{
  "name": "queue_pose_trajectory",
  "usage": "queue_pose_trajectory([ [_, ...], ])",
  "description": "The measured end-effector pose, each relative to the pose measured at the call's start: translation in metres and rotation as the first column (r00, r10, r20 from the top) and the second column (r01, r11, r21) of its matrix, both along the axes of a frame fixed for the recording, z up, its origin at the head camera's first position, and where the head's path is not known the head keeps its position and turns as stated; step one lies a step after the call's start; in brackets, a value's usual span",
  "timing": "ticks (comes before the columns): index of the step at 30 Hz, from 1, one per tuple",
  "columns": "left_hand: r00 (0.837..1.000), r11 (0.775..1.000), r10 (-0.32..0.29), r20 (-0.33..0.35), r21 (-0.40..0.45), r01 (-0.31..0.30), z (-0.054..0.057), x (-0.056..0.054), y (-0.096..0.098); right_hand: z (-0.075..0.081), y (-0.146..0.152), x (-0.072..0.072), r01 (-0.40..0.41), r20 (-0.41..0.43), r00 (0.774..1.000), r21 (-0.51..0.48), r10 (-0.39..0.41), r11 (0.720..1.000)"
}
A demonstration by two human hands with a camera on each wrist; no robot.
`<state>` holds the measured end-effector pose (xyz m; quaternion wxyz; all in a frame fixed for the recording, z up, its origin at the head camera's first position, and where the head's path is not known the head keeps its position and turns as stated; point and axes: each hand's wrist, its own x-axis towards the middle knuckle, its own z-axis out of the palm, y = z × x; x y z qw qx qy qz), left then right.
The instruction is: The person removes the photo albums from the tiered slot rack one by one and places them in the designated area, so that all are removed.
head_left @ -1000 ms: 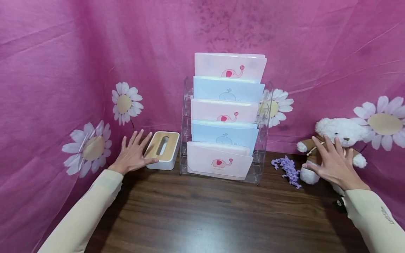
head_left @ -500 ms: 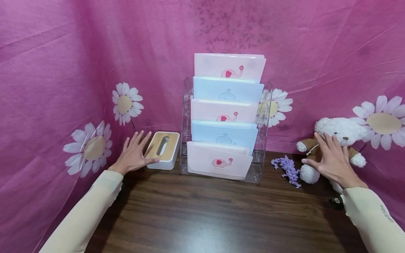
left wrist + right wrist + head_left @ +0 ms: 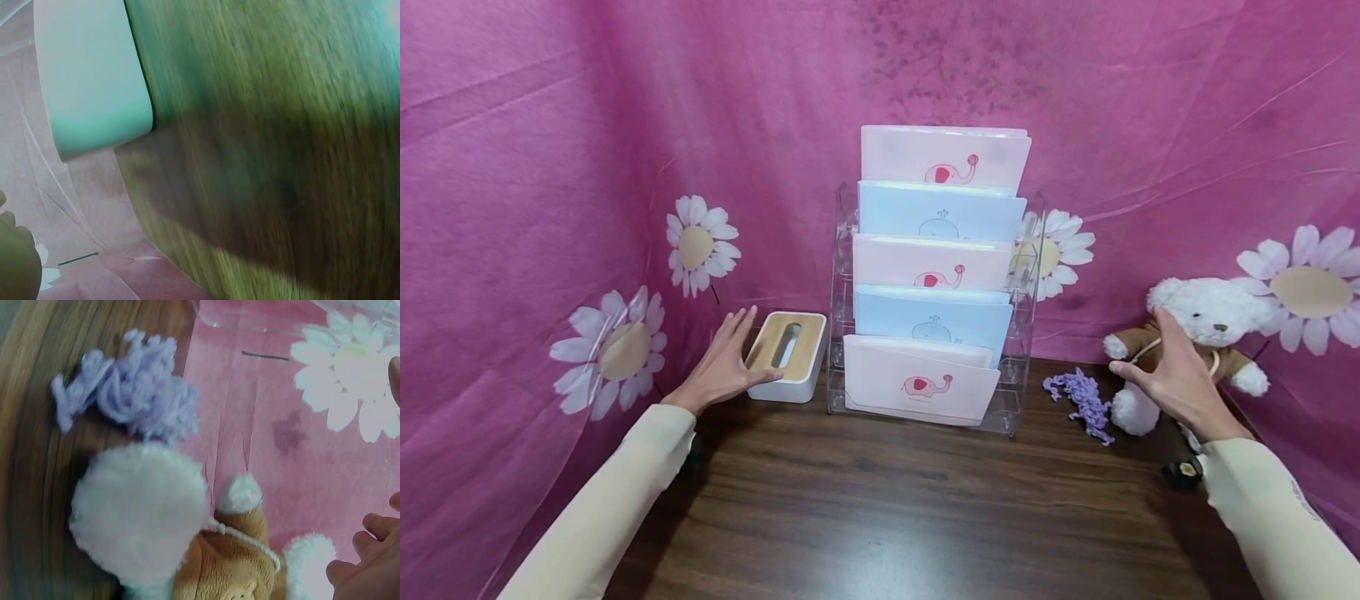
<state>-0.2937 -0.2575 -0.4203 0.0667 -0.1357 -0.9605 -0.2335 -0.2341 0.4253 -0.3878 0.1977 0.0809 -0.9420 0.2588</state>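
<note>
Flanking a clear rack [image 3: 1021, 392] of folders, two bare hands with fingers released

Left hand [image 3: 718, 367]: fingers extended, thumb apart, beside the white tissue box [image 3: 802, 358] with wood-toned top, which sits on the dark wooden table [image 3: 887, 508] left of the rack; thumb overlaps the box edge in the head view, contact cannot be confirmed. Right hand [image 3: 1180, 383]: fingers straight and close together, thumb pointing toward the rack, in front of the white plush bear [image 3: 1213, 312] in brown clothing at the table's right; contact likewise cannot be told. Purple yarn-like bundle [image 3: 1081, 402] lies between rack and bear. Folders alternate pink and blue over five tiers, lowest a pink folder [image 3: 917, 387] with elephant print. Pink floral cloth [image 3: 760, 125] hangs behind
</note>
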Motion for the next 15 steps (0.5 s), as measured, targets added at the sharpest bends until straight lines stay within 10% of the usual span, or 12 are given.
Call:
queue_pose_trajectory([
  [15, 0.994, 0.983, 0.043, 0.097, 0.174, -0.059, 0.002, -0.002, 0.013, 0.018, -0.031, 0.005, -0.001, 0.125, 0.992, -0.25, 0.033, 0.968],
])
